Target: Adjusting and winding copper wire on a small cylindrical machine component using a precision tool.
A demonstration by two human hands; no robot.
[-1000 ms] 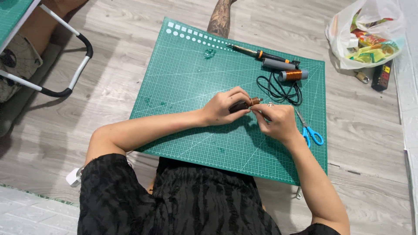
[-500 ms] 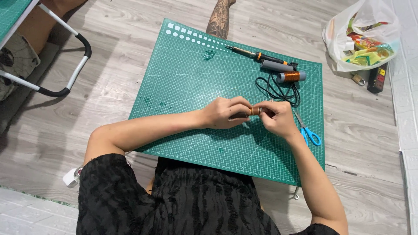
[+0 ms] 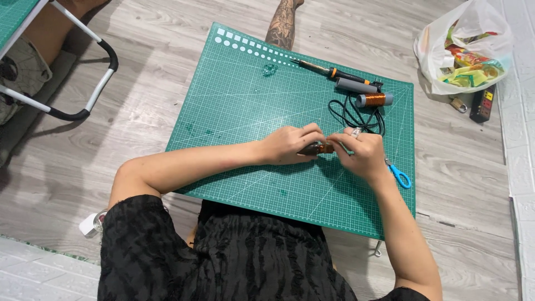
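sitting on a grey wood floor with a green cutting mat [image 3: 251,100] in front, the person brings both hands together near the mat's middle. the left hand [image 3: 290,145] is curled around a small copper-coloured coil [image 3: 322,149], gripping its dark end, while the right hand [image 3: 362,153], a ring on one finger, pinches at the coil's other end with fingertips drawn close; how exactly those fingertips meet cannot be told. the coil sits just above the mat, between the two hands.

behind the hands lies a loop of black cable [image 3: 351,114], and beyond it a spool of copper wire [image 3: 374,100], a grey cylinder [image 3: 356,86] and a tool with an orange-and-black handle [image 3: 329,71]. blue-handled scissors [image 3: 399,175] poke out beside the right wrist. a plastic bag [image 3: 465,47] of colourful items rests on the floor off the mat's far right corner.
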